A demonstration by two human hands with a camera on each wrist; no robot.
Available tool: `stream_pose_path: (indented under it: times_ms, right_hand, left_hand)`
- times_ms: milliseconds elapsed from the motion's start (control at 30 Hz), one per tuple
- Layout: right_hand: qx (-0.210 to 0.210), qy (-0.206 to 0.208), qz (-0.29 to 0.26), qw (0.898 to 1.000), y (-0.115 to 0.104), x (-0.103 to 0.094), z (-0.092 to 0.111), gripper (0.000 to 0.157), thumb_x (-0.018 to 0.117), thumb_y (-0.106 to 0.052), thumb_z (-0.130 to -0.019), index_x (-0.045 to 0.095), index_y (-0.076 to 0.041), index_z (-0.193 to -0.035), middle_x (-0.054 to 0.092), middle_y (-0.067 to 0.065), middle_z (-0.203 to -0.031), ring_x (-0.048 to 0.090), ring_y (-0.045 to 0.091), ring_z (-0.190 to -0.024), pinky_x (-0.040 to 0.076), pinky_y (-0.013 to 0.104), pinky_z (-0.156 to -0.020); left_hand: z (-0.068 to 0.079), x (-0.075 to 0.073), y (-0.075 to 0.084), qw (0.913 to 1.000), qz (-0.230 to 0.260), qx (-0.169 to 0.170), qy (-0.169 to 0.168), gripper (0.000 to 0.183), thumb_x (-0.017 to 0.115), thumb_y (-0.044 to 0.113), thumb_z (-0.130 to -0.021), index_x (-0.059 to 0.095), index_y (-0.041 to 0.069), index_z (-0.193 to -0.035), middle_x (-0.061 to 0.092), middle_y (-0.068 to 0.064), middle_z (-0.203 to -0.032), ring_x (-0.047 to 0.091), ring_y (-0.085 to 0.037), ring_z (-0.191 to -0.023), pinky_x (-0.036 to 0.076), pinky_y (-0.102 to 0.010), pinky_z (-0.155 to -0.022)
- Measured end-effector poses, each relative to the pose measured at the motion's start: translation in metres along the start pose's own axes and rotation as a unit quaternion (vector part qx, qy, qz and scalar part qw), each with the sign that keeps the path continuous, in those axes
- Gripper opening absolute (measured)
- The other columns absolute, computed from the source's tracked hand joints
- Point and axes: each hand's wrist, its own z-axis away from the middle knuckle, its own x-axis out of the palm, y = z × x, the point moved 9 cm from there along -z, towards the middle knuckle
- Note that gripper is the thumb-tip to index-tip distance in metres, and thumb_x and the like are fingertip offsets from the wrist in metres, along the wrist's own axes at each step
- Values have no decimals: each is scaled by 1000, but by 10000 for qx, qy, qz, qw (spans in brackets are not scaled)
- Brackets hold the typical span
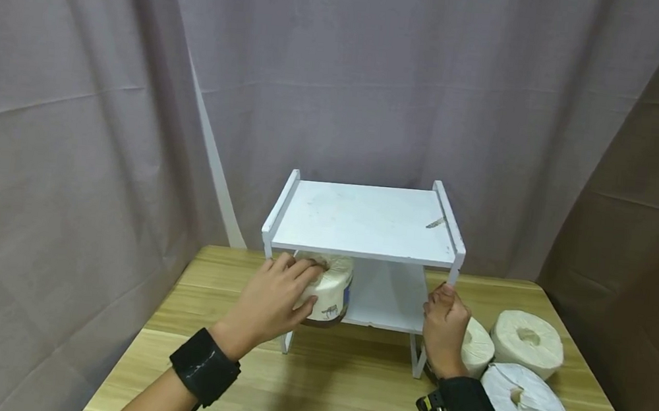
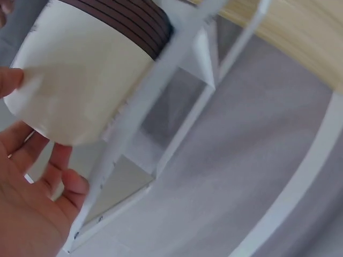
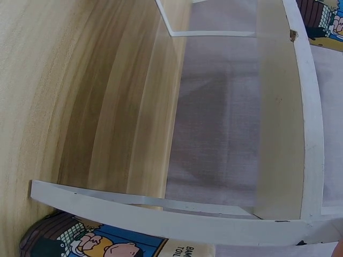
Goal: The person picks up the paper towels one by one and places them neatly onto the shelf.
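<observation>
A white two-tier rack (image 1: 364, 221) stands on the wooden table. My left hand (image 1: 271, 299) holds a wrapped toilet paper roll (image 1: 333, 292) at the left front of the lower shelf (image 1: 389, 294), fingers over its top and thumb at its near side. The left wrist view shows this roll (image 2: 80, 69) with its dark striped band beside the rack's white side frame (image 2: 142, 101). With my right hand (image 1: 447, 326) I grip the rack's right front leg (image 1: 454, 274); only a sliver of that hand appears in the right wrist view.
To the right on the table (image 1: 217, 380) are more rolls: one partly behind my right hand (image 1: 475, 345), one farther back (image 1: 527, 340) and one nearer (image 1: 524, 409). Grey curtains (image 1: 377, 78) hang behind and beside the table.
</observation>
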Motion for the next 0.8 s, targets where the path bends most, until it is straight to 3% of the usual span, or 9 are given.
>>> stream_pose_path:
  times_ms: [133,367,500,800]
  right_hand:
    - [20,-16,90,10000,-2,-1,0,43,37,-16,-106,46,11,-73,40,-1,-58,39,4,-50,34,17,-48]
    - [-20,20,345,9994,-2,-7,-1,46,35,-21,-107,44,4,-69,36,-3,-53,36,5,-45,28,20,-44]
    - [12,-113,259,9996,1,-2,0,47,33,-21,-107,43,3,-68,35,-3,-51,35,6,-44,28,21,-43]
    - [46,-207,91,9997,5,3,-1,48,31,-21,-108,42,5,-68,34,-2,-53,33,7,-44,27,23,-43]
  left_hand:
    - [0,0,0,9976,-517,436,-167,45,56,34,-91,56,14,-131,59,2,-121,50,-21,-96,45,-33,-70]
    - [-2,-1,2,9855,-1046,1264,-436,48,54,30,-93,52,16,-139,58,4,-125,52,-19,-96,46,-27,-54]
    - [1,0,-2,9815,-1144,1374,-689,48,57,32,-95,51,20,-141,58,6,-129,53,-18,-98,47,-26,-54]
    - [1,1,-6,9824,-910,1276,-1019,46,52,34,-101,47,19,-145,55,5,-136,60,-16,-102,51,-29,-61]
